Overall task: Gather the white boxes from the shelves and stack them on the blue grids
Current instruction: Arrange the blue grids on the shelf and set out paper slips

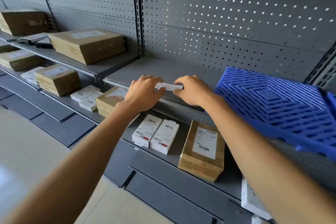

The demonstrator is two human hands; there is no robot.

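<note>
A small white paper label strip (pixel 168 86) is pinched between my left hand (pixel 145 94) and my right hand (pixel 192 90) at the front edge of the upper grey shelf (pixel 163 70). A blue grid (pixel 283 107) lies tilted on that shelf, just right of my right hand. Two white boxes (pixel 154 133) with barcodes lie side by side on the shelf below, under my forearms. More white boxes (pixel 87 97) sit further left on that lower shelf. Another white box (pixel 252 200) shows at the bottom right, partly hidden by my right arm.
Brown taped cartons: one (pixel 202 151) right of the two white boxes, one (pixel 87 45) on the upper shelf at left, others (pixel 58 79) further left. A perforated grey back panel (pixel 236 14) rises behind the shelves. Pale floor (pixel 36 151) lies at the lower left.
</note>
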